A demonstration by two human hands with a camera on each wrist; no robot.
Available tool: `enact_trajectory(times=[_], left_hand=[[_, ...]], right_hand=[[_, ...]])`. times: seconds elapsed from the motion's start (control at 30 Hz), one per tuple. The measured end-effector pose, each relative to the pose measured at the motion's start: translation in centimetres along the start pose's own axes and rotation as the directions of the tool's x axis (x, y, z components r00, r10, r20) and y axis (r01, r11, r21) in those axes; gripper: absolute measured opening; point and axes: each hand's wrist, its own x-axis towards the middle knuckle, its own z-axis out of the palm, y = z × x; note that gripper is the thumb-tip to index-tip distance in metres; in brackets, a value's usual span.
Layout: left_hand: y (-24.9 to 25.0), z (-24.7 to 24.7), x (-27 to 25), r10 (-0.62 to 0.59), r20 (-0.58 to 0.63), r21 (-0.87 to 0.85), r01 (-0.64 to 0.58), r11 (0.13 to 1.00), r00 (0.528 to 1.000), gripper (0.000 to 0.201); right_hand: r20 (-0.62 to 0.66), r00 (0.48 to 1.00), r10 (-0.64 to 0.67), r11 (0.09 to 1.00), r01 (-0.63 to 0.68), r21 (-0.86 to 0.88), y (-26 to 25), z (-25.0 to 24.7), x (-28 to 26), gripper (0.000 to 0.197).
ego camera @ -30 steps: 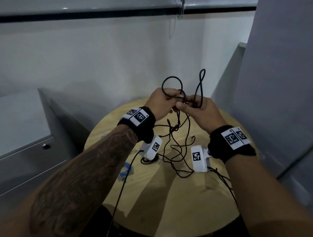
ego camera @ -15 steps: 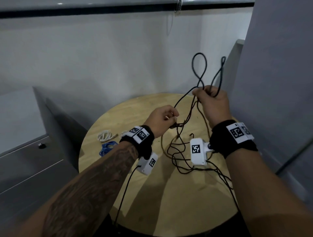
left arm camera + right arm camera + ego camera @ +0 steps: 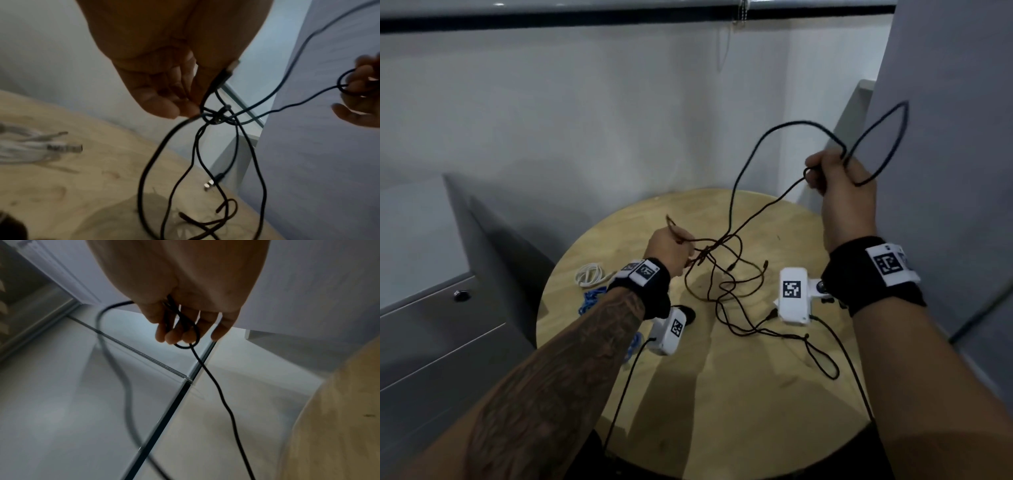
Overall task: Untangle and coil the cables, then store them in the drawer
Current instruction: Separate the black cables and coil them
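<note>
— Gripping what, exactly?
— Both hands hold the black cable [image 3: 734, 192]. Right hand [image 3: 840, 185], raised above the round wooden table [image 3: 722, 394], has its fingers curled round a couple of loops; left hand [image 3: 671, 250], lower, pinches a strand beside the knot [image 3: 218, 116].
— And the rest of it?
— Tangled slack lies on the table between the wrists — a white cable [image 3: 589, 274] and a blue one [image 3: 589, 301] sit at the left edge, near the drawer unit [image 3: 431, 329].

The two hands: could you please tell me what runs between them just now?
Black cable strands run from the right hand down to a knot beside the left hand; head and left wrist views show it.
</note>
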Motion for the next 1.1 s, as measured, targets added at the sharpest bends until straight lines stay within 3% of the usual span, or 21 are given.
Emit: enact_trajectory(times=[0.07,0.13,0.23,0.33,0.4,0.47,0.53,0.57,0.67,0.77,0.93,1.03,1.1], left_hand=[[0.0,0.1,-0.2,-0.109,0.038,-0.188,0.114,0.976,0.993,0.008],[0.2,0.0,-0.3,-0.178,0.084,-0.380,0.196,0.904,0.980,0.012],[0.8,-0.1,-0.7,-0.176,0.180,-0.524,0.246,0.815,0.968,0.017],[1.5,0.0,-0.9,-0.139,0.165,-0.598,0.211,0.773,0.976,0.017],[2.0,0.2,-0.9,-0.122,0.099,-0.656,0.157,0.738,0.988,0.011],[2.4,0.3,-0.9,-0.083,0.069,-0.675,0.108,0.730,0.994,0.010],[2.7,0.4,-1.2,-0.024,0.076,-0.647,0.068,0.760,0.997,0.013],[2.8,0.5,-1.4,-0.005,0.086,-0.633,0.059,0.772,0.996,0.014],[2.8,0.8,-2.1,0.032,0.146,-0.615,0.065,0.786,0.989,0.013],[2.9,1.1,-3.1,0.112,0.209,-0.591,0.034,0.806,0.972,0.016],[3.0,1.3,-4.0,0.199,0.296,-0.542,-0.007,0.840,0.934,0.021],[3.1,1.4,-3.9,0.185,0.257,-0.541,-0.017,0.841,0.949,0.012],[2.9,1.5,-3.7,0.161,0.191,-0.497,-0.046,0.867,0.968,0.008]], right_hand=[[0.014,0.999,0.047,0.997,-0.048,0.068,-0.3,0.5,-0.1,0.040],[0.056,0.983,0.175,0.960,-0.183,0.210,-0.7,0.6,0.1,0.043],[0.211,0.932,0.294,0.879,-0.351,0.323,-0.7,0.6,-0.5,0.042],[0.227,0.887,0.402,0.872,-0.446,0.202,0.2,1.2,-1.6,0.039],[0.199,0.910,0.364,0.931,-0.360,-0.061,1.2,1.4,-2.1,0.033],[0.212,0.926,0.313,0.929,-0.251,-0.273,2.0,1.6,-2.5,0.023],[0.245,0.925,0.289,0.907,-0.183,-0.380,2.6,1.7,-2.9,0.008],[0.279,0.917,0.285,0.897,-0.152,-0.415,2.9,1.8,-3.0,0.011],[0.385,0.879,0.283,0.869,-0.065,-0.490,3.7,2.4,-3.4,0.038],[0.347,0.886,0.308,0.844,-0.086,-0.529,4.1,3.1,-3.6,0.051],[0.401,0.854,0.331,0.763,0.007,-0.646,4.6,3.2,-3.7,0.013],[0.389,0.882,0.267,0.803,0.020,-0.596,4.3,2.8,-3.5,0.017],[0.304,0.917,0.259,0.834,-0.054,-0.549,4.1,2.6,-3.0,0.015]])
